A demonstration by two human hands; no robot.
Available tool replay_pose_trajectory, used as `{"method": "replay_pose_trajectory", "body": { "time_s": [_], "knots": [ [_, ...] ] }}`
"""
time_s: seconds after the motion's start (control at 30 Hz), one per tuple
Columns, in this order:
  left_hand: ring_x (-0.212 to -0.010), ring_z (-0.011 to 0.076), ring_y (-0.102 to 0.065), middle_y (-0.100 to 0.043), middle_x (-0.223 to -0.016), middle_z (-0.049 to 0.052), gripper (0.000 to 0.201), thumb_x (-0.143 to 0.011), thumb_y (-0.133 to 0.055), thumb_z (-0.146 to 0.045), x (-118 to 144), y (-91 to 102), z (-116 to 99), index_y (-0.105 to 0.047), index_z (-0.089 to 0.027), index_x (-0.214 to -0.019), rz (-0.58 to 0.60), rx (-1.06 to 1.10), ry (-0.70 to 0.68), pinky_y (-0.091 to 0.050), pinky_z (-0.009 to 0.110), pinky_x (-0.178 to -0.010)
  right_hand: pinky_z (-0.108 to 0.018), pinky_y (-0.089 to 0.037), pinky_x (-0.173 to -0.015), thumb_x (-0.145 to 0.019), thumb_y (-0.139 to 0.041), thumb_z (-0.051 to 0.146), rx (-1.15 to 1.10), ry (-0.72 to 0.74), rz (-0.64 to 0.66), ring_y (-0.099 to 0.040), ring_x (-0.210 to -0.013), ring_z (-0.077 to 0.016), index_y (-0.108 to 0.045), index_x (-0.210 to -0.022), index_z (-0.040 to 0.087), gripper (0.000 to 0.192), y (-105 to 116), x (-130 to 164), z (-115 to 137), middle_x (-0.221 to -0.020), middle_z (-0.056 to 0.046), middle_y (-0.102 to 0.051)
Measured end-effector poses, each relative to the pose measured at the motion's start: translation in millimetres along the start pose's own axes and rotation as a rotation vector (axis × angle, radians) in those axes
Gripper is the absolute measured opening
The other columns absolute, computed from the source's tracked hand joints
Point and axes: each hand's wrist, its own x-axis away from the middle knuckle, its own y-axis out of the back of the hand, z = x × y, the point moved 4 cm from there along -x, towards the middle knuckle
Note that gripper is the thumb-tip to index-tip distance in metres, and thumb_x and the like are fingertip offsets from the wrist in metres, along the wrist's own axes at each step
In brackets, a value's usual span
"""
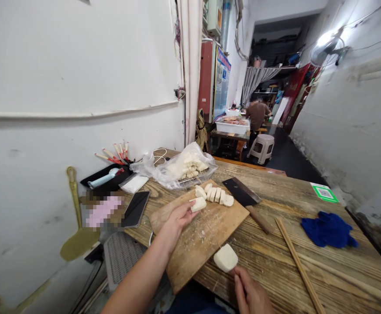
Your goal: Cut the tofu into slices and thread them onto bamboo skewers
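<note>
Soft, even daylight fills the scene, and the white wall [79, 65] on the left reads bright and flat. A round lamp [326, 41] high on the right wall blows out into glare. The far end of the passage falls into dimness. Shadows on the tabletop [308, 261] are faint and short. The wide lens bends straight lines towards the edges. Near things are sharp; two patches are pixelated, one beside the phone [135, 208].

Worn wooden table [308, 261], cutting board [200, 240], cleaver [242, 194], blue cloth [329, 229], chopsticks [298, 264], phone [135, 208]
</note>
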Motion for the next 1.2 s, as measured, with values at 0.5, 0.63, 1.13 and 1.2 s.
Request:
{"method": "replay_pose_trajectory", "body": {
  "time_s": [0.5,0.63,1.13,1.2],
  "knots": [
    [-0.088,0.017,-0.06,-0.063,-0.089,0.006,0.014,-0.082,-0.047,-0.006,8,-5.8,6,-0.053,-0.011,-0.093,0.029,0.069,0.022,-0.05,0.03,-0.08,-0.024,-0.053,-0.058,-0.093,-0.028,0.031,0.092,0.143,0.154,-0.066,-0.058,-0.019,-0.059,-0.103,0.016,0.036,-6,4,-20,-0.072,-0.009,-0.069],
    [-0.09,0.0167,-0.06,-0.063,-0.092,0.006,0.017,-0.081,-0.048,-0.006,10,-7.3,5,-0.053,-0.012,-0.096,0.031,0.078,0.016,-0.05,0.031,-0.082,-0.025,-0.054,-0.06,-0.093,-0.026,0.035,0.07,0.123,0.124,-0.066,-0.059,-0.019,-0.061,-0.102,0.017,0.04,-8,5,-18,-0.074,-0.009,-0.07],
    [-0.096,0.0216,-0.06,-0.064,-0.092,0.009,0.021,-0.079,-0.048,-0.002,9,-1.9,7,-0.054,-0.01,-0.098,0.011,0.137,0.017,-0.048,0.039,-0.088,-0.02,-0.053,-0.052,-0.095,-0.025,0.032,0.154,0.284,0.034,-0.065,-0.05,-0.0155,-0.063,-0.101,0.015,0.042,-4,3,-11,-0.069,-0.007,-0.071],
    [-0.096,0.022,-0.06,-0.064,-0.093,0.01,0.021,-0.079,-0.049,-0.002,9,-1.9,7,-0.054,-0.01,-0.098,0.011,0.133,0.015,-0.048,0.04,-0.088,-0.021,-0.054,-0.054,-0.094,-0.026,0.028,0.173,0.315,0.051,-0.066,-0.051,-0.0158,-0.061,-0.103,0.011,0.04,-6,5,-16,-0.072,-0.008,-0.071]
  ]
}}
